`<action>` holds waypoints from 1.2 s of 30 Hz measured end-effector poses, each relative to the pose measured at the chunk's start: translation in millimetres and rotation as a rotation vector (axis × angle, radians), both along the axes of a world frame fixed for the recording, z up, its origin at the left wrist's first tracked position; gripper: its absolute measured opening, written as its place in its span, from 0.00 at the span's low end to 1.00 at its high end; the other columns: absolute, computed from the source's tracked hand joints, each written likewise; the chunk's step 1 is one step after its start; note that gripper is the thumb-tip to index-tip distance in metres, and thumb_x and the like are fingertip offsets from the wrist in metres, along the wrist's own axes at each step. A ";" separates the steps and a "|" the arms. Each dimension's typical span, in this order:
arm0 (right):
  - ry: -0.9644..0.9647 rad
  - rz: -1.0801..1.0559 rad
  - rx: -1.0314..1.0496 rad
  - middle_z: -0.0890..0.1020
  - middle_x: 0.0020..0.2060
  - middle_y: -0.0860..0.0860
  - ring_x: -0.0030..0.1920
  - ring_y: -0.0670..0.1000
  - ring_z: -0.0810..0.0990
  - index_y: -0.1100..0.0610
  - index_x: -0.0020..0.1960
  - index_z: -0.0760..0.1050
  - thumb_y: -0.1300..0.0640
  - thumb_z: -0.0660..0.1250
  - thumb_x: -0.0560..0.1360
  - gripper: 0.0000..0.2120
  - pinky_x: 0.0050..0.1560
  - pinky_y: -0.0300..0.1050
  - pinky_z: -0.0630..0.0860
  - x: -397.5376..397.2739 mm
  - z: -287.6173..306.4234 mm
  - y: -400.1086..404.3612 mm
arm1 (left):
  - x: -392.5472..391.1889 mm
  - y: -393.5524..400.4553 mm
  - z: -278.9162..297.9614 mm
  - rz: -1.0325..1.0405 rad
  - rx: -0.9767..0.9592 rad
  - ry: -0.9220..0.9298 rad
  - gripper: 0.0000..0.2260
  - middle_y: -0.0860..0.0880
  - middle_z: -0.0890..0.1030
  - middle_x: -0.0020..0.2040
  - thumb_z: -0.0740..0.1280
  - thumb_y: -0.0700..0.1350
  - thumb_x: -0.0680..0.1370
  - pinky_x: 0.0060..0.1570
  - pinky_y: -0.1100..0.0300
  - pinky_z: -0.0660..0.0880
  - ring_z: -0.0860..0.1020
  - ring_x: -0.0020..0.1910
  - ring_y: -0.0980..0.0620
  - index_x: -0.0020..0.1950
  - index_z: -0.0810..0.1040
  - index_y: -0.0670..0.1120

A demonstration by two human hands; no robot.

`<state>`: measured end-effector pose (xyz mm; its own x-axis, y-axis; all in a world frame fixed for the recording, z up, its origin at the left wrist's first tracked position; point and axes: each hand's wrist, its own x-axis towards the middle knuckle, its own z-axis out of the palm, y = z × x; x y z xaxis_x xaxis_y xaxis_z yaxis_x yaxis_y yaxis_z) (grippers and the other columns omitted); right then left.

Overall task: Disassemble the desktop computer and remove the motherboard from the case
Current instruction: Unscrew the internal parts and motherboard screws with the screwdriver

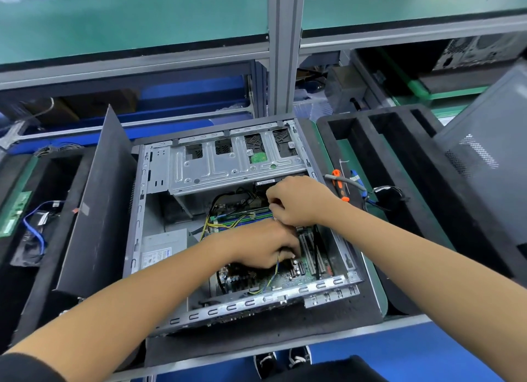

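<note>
The open desktop case [137, 222] lies flat on black foam, its silver drive cage [228, 164] at the far end. Inside, the green motherboard [251, 281] lies on the case floor with blue memory slots [242, 220] and yellow-black wires [222, 224] over it. My left hand [262, 244] reaches down onto the middle of the board, fingers curled, with thin yellow and blue wires [275, 273] running down from under it; what it grips is hidden. My right hand [296, 202] sits just beyond it, fingers curled at the end of the memory slots, apparently pinching something small I cannot make out.
A grey power supply [162, 247] sits in the case's left part. The removed side panel [97, 199] leans at the left. An orange-handled screwdriver [339, 186] and loose cables [382, 196] lie on the black foam tray [427, 199] at right. Another case [490, 159] stands far right.
</note>
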<state>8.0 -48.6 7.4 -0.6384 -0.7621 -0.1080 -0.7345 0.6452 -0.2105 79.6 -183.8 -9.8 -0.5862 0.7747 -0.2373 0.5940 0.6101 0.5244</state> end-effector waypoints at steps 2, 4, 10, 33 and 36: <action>-0.023 -0.011 -0.020 0.80 0.37 0.52 0.38 0.55 0.77 0.54 0.42 0.75 0.53 0.60 0.75 0.08 0.38 0.49 0.76 -0.8 0.6 0.1 | -3.3 -6.4 5.9 0.067 -0.008 -0.102 0.09 0.52 0.81 0.53 0.64 0.46 0.80 0.54 0.57 0.72 0.76 0.51 0.53 0.58 0.79 0.48; -0.035 -0.019 -0.034 0.79 0.36 0.51 0.38 0.55 0.77 0.54 0.42 0.75 0.52 0.60 0.75 0.08 0.37 0.48 0.75 -1.6 1.0 0.1 | -5.9 -13.4 11.5 0.116 -0.014 -0.162 0.07 0.53 0.82 0.52 0.64 0.47 0.80 0.53 0.56 0.73 0.77 0.51 0.55 0.56 0.80 0.50; -0.032 -0.017 -0.029 0.79 0.36 0.51 0.38 0.55 0.77 0.53 0.42 0.74 0.52 0.61 0.75 0.07 0.35 0.46 0.70 -1.9 0.4 0.0 | -7.6 -34.0 22.5 0.229 -0.032 -0.184 0.07 0.54 0.82 0.46 0.67 0.45 0.77 0.51 0.52 0.75 0.79 0.45 0.56 0.52 0.80 0.54; -0.019 -0.001 -0.009 0.77 0.32 0.50 0.34 0.53 0.76 0.53 0.41 0.75 0.51 0.61 0.75 0.08 0.29 0.41 0.64 -0.4 0.7 0.9 | -16.9 -78.5 63.1 0.473 0.031 -0.340 0.07 0.54 0.81 0.39 0.76 0.42 0.71 0.36 0.73 0.70 0.76 0.34 0.63 0.46 0.81 0.49; -0.013 -0.007 -0.008 0.78 0.33 0.50 0.36 0.55 0.77 0.52 0.41 0.74 0.51 0.61 0.75 0.07 0.30 0.42 0.64 1.5 3.2 0.1 | -20.6 -72.4 61.9 0.482 -0.019 -0.386 0.08 0.52 0.80 0.37 0.76 0.38 0.70 0.35 0.69 0.72 0.76 0.33 0.62 0.44 0.80 0.47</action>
